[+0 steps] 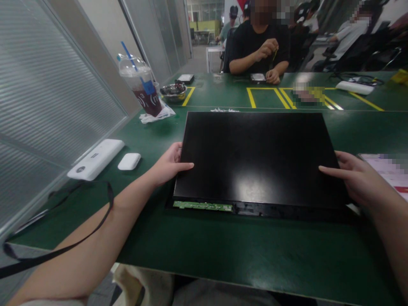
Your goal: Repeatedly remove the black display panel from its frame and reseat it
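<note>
A black LCD panel (255, 153) lies between my two hands, tilted slightly, with its glossy face up. Along its near edge shows a narrow green circuit board (202, 206) on the left and a dark strip on the right. My left hand (176, 160) grips the panel's left edge, thumb on top and fingers underneath. On the opposite edge, my right hand (348, 171) holds it the same way, thumb on the face. The undersides of the panel and most fingers are hidden.
On the green table (223, 250) stand a lidded drink cup (140, 87), a metal bowl (174, 92), a white power bank (97, 159) and a small white case (129, 161). A black strap (105, 212) crosses my left forearm. Opposite sits a person (259, 46) handling small parts.
</note>
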The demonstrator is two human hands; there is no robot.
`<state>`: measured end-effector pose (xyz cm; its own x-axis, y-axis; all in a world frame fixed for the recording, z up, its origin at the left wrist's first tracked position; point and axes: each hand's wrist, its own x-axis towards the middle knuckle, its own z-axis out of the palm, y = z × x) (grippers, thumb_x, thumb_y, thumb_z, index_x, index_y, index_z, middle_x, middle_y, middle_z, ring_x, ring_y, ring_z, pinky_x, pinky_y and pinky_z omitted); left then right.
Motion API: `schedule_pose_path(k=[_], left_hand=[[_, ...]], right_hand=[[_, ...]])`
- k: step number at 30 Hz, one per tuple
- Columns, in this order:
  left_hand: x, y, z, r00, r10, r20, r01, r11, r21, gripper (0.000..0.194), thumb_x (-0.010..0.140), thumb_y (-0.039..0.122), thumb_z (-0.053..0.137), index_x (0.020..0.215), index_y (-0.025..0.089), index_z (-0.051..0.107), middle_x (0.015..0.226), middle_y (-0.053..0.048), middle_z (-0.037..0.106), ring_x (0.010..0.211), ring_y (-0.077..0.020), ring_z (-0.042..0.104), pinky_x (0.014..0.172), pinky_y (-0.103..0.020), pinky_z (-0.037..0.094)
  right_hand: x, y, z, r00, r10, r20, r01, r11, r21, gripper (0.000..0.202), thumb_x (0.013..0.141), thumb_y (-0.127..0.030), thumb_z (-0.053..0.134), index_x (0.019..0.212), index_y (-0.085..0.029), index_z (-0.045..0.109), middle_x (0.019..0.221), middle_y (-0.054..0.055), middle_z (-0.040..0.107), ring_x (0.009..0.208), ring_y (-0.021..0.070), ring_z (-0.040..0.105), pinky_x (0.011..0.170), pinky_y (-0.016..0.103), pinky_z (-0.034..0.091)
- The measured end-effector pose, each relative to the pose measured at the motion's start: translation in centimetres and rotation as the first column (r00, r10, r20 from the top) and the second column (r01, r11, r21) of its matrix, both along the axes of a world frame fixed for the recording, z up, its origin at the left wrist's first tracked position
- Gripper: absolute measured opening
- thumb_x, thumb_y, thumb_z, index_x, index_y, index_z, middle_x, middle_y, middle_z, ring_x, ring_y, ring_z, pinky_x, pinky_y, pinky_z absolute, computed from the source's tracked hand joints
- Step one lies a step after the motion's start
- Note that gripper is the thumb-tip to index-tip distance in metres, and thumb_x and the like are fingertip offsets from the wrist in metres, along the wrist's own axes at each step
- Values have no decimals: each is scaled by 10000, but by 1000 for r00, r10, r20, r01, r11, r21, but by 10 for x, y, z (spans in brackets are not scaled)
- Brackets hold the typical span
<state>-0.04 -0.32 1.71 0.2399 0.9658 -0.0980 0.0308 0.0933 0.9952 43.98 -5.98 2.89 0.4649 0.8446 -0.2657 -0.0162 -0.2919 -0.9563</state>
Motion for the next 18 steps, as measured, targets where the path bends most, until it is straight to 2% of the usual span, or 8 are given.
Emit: schedule_pose_path(k=[18], left_hand=[[0,0,1,1000,-8,14,8,1000,-12,591,644,112,847,1120,228,518,1149,-48,737,1219,-321,670,1052,-505,542]], right_hand=[[0,0,1,1000,1,10,-1,1000,-14,472,502,-76,790,918,-292,740,846,-23,791,750,162,755,600,159,607]])
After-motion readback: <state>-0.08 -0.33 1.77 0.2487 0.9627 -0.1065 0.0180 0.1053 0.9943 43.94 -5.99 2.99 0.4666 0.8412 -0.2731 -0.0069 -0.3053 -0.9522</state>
